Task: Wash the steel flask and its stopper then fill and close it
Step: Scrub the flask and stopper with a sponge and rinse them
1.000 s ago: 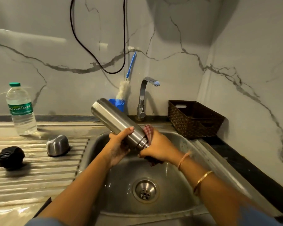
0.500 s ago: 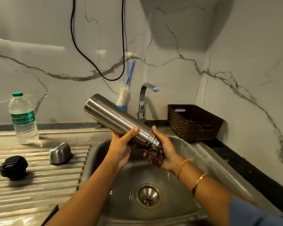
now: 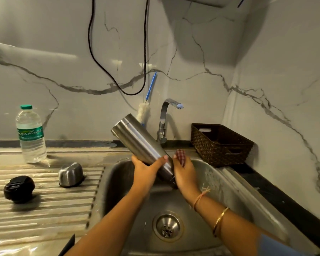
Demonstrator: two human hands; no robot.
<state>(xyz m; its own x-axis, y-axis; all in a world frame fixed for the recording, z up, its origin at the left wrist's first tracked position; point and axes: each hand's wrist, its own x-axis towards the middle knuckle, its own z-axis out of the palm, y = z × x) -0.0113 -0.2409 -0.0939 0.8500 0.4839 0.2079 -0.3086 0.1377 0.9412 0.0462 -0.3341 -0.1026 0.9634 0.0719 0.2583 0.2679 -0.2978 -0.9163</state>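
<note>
Black round plastic stopper (image 3: 18,189) lies L on ribbed steel desk (image 3: 44,215), apart. Your L hand (image 3: 146,172) fingers wrap the cylindrical brushed-steel flask (image 3: 139,141), tilted mouth-down over steel sink basin (image 3: 220,182). R hand (image 3: 185,173) fingers pinch red checked cloth (image 3: 180,157) at neck. Turn flask w/ L; rub threads firmly.
</note>
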